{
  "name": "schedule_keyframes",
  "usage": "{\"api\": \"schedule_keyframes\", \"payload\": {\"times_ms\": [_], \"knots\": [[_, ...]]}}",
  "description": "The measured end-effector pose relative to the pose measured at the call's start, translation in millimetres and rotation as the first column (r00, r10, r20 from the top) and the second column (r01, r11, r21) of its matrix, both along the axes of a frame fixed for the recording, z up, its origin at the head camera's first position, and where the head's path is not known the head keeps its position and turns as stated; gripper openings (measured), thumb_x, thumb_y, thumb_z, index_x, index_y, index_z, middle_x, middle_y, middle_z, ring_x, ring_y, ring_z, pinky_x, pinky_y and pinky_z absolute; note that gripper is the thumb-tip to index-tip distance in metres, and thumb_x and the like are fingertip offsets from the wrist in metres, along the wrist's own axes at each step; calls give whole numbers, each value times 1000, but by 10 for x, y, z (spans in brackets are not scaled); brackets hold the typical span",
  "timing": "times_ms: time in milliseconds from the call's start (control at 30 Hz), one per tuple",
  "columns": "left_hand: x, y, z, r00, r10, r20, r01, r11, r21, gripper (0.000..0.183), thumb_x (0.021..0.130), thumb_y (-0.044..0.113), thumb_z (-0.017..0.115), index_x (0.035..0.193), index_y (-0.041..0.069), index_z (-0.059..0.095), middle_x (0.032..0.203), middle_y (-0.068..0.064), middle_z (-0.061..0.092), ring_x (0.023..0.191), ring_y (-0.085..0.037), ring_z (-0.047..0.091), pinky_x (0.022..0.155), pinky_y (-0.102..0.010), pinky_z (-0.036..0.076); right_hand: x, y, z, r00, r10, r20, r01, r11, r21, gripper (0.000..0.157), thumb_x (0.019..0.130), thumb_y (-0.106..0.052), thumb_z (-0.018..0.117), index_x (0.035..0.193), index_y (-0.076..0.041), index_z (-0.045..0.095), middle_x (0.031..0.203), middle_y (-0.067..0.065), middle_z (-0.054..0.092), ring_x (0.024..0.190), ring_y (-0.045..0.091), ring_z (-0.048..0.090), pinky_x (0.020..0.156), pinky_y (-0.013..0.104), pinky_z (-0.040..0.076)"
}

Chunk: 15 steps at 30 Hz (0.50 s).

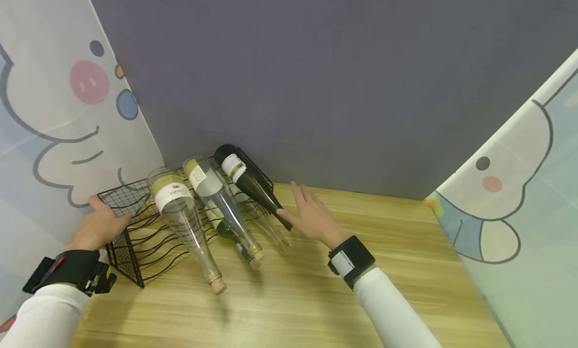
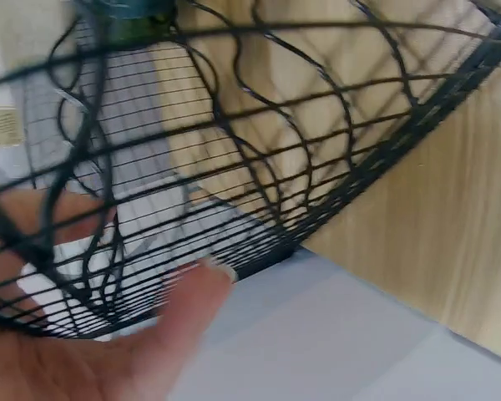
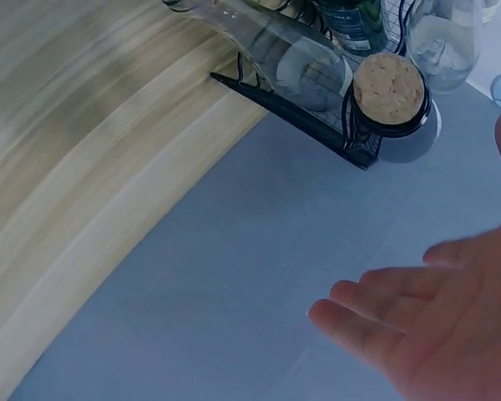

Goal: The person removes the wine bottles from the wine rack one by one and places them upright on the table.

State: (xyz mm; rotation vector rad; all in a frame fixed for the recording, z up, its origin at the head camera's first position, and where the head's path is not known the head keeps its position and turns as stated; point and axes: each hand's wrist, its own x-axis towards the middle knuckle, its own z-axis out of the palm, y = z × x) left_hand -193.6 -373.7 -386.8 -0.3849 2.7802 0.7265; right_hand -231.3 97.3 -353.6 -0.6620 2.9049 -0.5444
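On a wooden surface, a black wire bottle rack [image 1: 124, 200] stands against the grey wall. My left hand [image 1: 97, 225] grips its left end; the left wrist view shows the thumb [image 2: 192, 305] and a finger on opposite sides of the mesh. On top lie two clear corked bottles, one at left [image 1: 182, 220] and one in the middle [image 1: 221, 202], and a dark bottle [image 1: 255, 187] at right. My right hand [image 1: 318, 220] is beside the dark bottle's neck, fingers extended. In the right wrist view, it appears apart from the dark bottle's cork [image 3: 390, 89].
Beneath the top bottles, a dark green bottle [image 1: 223, 228] and a clear bottle [image 1: 271, 231] lie lower in the rack. Several bottle necks jut over the wooden surface [image 1: 280, 298]. Cartoon-printed panels [image 1: 40, 117] stand at both sides, with a grey wall [image 1: 343, 87] behind.
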Motion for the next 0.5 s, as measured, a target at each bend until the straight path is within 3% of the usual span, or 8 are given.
{"api": "schedule_keyframes", "payload": {"times_ms": [100, 267, 367, 500], "knots": [[-21, 3, -62, 999, 33, -35, -34, 998, -50, 98, 100, 36, 41, 133, -26, -27, 78, -42, 56, 67, -45, 62, 57, -45, 46, -86, -97, 24, 999, -33, 2, 33, 999, -34, 88, 99, -59, 42, 159, -5, 6, 163, 24, 15, 149, 42, 23, 119, 54, 25], [-42, 55, -82, 994, 100, -45, -104, 990, -98, 94, 99, 32, 42, 134, -32, -18, 104, -59, 43, 88, -65, 54, 69, -59, 47, -163, -281, -19, 993, -94, 67, 99, 991, -87, 94, 97, -61, 47, 158, -2, 7, 160, 27, 23, 145, 42, 33, 117, 51, 30], [-53, 61, -70, 993, 111, -33, -114, 988, -108, 92, 100, 31, 39, 132, -35, -16, 112, -62, 35, 98, -69, 47, 78, -64, 45, -173, -381, -76, 988, -112, 105, 120, 990, -67, 95, 96, -62, 46, 158, -3, 6, 160, 26, 24, 145, 42, 33, 116, 52, 32], [-67, 61, -61, 993, 112, -33, -115, 987, -112, 91, 101, 32, 38, 133, -35, -15, 116, -64, 31, 103, -70, 43, 84, -66, 44, -193, -476, -176, 988, -129, 90, 129, 992, 7, 92, 97, -62, 44, 157, 0, 13, 156, 26, 33, 141, 42, 40, 112, 51, 37]]}}
